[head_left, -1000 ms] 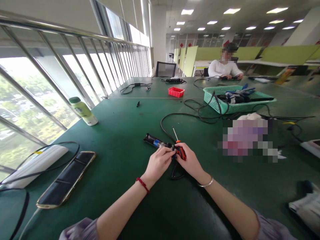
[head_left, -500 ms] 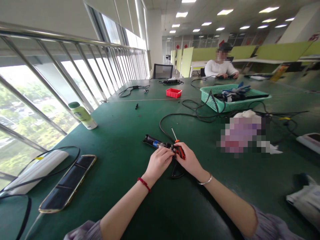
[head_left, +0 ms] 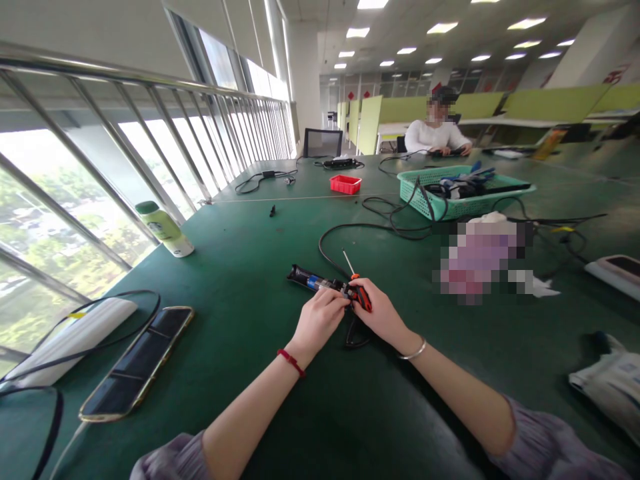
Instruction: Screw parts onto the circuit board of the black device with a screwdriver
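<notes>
A black tubular device (head_left: 305, 277) with a blue section lies across the middle of the green table, its right end at my fingers. My left hand (head_left: 321, 315) is closed on that end, fingertips pressed together. Against it, my right hand (head_left: 379, 312) is closed round the red and black handle of a screwdriver (head_left: 362, 297), whose metal shaft points up and away. The fingertips of both hands meet at the device and hide small parts there. A black cable loops below the hands.
A phone (head_left: 137, 367) and a white box (head_left: 75, 340) with a cable lie at left, near a green bottle (head_left: 165, 230). Farther off are a red tray (head_left: 345, 185) and a green basket (head_left: 465, 208) with tools and cables. A person (head_left: 436, 133) sits across the table.
The view has shifted slightly. Both hands keep their hold on the device and the screwdriver, with hardly any movement of the fingers.
</notes>
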### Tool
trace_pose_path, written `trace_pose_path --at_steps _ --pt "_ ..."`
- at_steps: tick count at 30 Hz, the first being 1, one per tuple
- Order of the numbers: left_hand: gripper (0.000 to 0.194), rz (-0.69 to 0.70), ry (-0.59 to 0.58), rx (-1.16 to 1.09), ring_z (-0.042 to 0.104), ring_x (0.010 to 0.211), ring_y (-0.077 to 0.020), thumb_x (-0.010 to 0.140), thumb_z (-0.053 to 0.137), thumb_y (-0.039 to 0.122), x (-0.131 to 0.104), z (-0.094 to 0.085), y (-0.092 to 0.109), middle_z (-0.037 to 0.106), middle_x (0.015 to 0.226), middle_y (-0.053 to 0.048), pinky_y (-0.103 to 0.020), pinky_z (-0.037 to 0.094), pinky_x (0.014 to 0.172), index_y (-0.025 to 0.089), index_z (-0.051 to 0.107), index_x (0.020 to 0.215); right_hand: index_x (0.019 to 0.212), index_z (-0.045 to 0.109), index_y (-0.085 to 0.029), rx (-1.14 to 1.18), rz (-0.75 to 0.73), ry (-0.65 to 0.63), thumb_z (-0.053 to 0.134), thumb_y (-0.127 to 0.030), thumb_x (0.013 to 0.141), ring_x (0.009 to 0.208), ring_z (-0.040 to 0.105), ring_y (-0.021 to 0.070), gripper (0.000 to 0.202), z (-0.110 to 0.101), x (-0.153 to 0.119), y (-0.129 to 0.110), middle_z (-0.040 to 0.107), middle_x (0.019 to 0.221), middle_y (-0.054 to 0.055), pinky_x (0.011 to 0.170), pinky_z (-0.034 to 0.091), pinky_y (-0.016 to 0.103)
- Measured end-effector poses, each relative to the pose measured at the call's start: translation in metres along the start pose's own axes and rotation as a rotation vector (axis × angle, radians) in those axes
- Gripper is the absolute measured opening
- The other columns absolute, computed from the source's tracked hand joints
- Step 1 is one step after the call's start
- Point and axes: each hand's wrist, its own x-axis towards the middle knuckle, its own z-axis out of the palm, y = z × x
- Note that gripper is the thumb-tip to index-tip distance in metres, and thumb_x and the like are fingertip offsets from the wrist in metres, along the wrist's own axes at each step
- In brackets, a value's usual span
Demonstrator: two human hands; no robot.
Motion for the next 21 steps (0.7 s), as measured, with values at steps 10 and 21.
trace_pose_path --at_steps 10,21 --pt "0.022 -0.008 -0.054 0.182 0.054 0.078 -0.0165 0.082 0.051 0.012 -0.002 0.0 -0.002 0.058 0.086 -0.004 -0.03 0.048 0.068 0.021 0.067 0.094 0.12 0.043 -0.02 0.026 0.005 0.043 0.055 -0.013 0.07 0.102 0.057 0.0208 0.053 -0.002 -0.002 -0.002 0.056 0.111 0.008 0.093 0.045 0.039" --pt "0.038 -0.224 -0.034 0.071 0.049 0.109 -0.0229 0.077 0.055 0.016 -0.003 -0.002 0.0 0.054 0.116 -0.009 -0.042 0.041 0.095 0.018 0.05 0.115 0.113 0.047 -0.02 0.05 0.048 0.284 0.057 -0.023 0.075 0.088 0.057 0.0211 0.04 -0.015 -0.006 -0.015 0.055 0.098 0.007 0.087 0.044 0.041"
